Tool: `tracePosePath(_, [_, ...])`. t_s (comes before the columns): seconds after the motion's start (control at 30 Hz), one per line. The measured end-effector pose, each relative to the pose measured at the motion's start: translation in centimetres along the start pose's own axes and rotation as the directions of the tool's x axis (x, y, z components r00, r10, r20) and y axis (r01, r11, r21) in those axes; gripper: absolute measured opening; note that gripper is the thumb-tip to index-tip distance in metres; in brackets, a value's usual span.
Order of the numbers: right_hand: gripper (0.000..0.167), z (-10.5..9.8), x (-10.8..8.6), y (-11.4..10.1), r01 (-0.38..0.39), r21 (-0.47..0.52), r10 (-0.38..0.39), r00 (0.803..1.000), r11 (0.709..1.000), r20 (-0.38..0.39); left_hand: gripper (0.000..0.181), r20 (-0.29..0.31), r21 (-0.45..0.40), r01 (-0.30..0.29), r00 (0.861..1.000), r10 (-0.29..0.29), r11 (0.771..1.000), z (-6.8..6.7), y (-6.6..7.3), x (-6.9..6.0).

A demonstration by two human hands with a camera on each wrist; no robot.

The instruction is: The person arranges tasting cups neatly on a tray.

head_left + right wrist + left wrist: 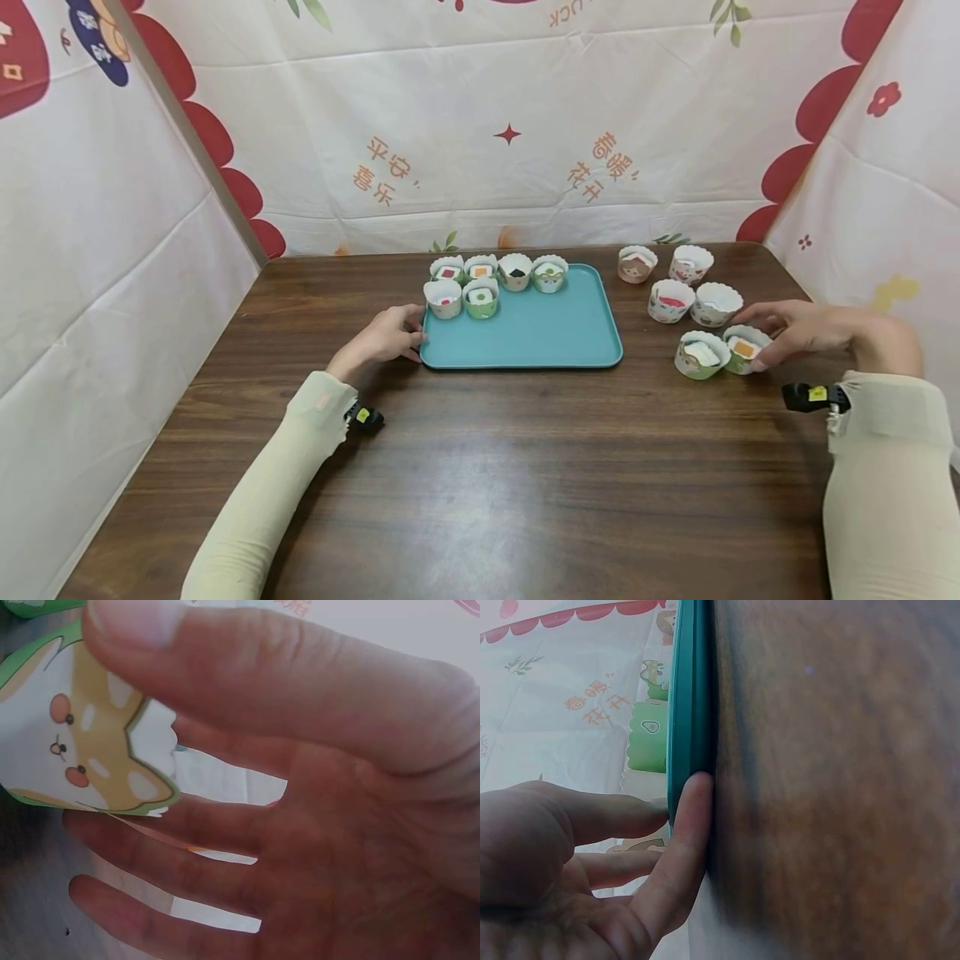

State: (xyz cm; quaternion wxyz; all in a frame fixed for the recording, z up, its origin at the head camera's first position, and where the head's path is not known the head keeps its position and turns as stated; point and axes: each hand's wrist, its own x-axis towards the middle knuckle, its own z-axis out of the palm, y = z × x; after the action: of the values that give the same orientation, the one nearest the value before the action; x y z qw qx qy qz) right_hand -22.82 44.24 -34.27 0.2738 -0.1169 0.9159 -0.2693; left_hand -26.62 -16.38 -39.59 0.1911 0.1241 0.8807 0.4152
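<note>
At the left edge of the blue-green tray point(555, 333), my left hand point(386, 335) holds the rim. In the left wrist view, fingers of the left hand point(592, 862) lie on both sides of the tray's edge point(691, 712). My right hand point(813, 329) grips a green-and-white paper baking cup point(742, 367) on the table at the right, with a white-and-orange piece inside. The right wrist view shows the cup's dog-face print point(75, 742) between thumb and fingers. Touching it on the left is another paper cup point(697, 371) with a white piece.
Several filled paper cups, one with a black piece point(515, 272), stand along the tray's back left. More cups, including one with a red piece point(670, 302), stand on the brown wooden table point(480, 467) right of the tray. A printed cloth point(480, 108) hangs behind.
</note>
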Motion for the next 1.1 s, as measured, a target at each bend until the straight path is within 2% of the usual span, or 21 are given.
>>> tracePosePath(0.17, [0.071, 0.3, -0.1, -0.2, -0.029, 0.011, 0.029, 1.0, 1.0, -0.005, 0.062, -0.003, 0.002, 0.0, 1.0, 0.0, 1.0, 0.0, 0.1, 0.0])
tracePosePath(0.33, [0.051, 0.4, 0.2, -0.1, -0.011, 0.042, 0.012, 1.0, 0.999, -0.022, 0.062, -0.004, -0.003, -0.001, 1.0, 0.001, 1.0, 0.0, 0.1, 0.0])
tracePosePath(0.53, [0.045, 0.3, 0.4, 0.0, 0.013, -0.027, -0.014, 0.998, 1.0, -0.053, 0.062, -0.002, 0.0, 0.01, 1.0, -0.01, 1.0, -0.1, 0.1, 0.0])
tracePosePath(0.73, [0.039, 0.4, 0.4, 0.3, 0.016, 0.08, -0.012, 0.999, 0.997, -0.051, 0.062, -0.002, -0.002, 0.008, 1.0, -0.008, 1.0, -0.1, 0.1, 0.0])
tracePosePath(0.9, [0.031, 0.1, 0.3, 0.7, 0.035, 0.061, -0.031, 0.997, 0.998, -0.074, 0.062, -0.009, -0.003, 0.009, 1.0, -0.009, 1.0, -0.1, 0.2, 0.0])
tracePosePath(1.1, [0.027, -0.4, -0.1, 1.2, 0.078, 0.159, -0.074, 0.997, 0.984, -0.034, 0.061, -0.011, -0.002, 0.006, 1.0, -0.006, 1.0, 0.0, 0.2, 0.1])
